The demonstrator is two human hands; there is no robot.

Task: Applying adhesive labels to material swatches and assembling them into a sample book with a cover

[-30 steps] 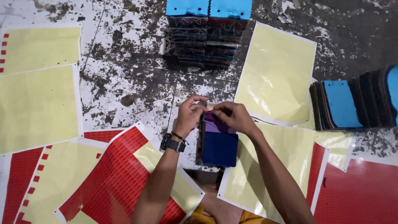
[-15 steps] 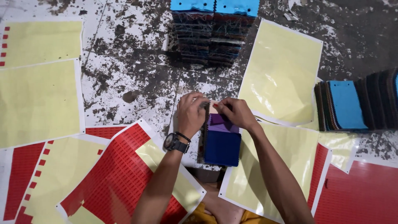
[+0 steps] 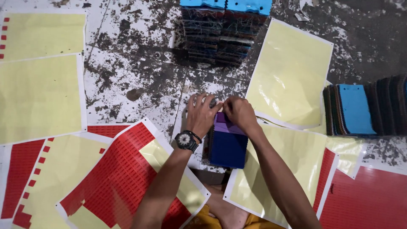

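A small stack of fabric swatches point(image 3: 228, 146), dark blue with a purple one on top, lies on the floor in front of me. My left hand point(image 3: 202, 113), with a black wristwatch on its wrist, presses on the far left corner of the stack. My right hand point(image 3: 238, 113) pinches the stack's top edge, fingers closed over the purple swatch. The two hands meet at the stack's far end, fingertips touching. What lies under the fingers is hidden.
Yellow backing sheets point(image 3: 40, 97) and red sticker sheets point(image 3: 123, 174) lie spread over the stained floor. A tall pile of swatches with blue tops point(image 3: 222, 32) stands ahead. Another row of swatches point(image 3: 364, 106) lies at the right. My bare foot point(image 3: 222, 210) shows below.
Both hands have stayed at the top edge of the stack, shifting slightly; the view has drifted a little, with the far pile now nearer the top edge.
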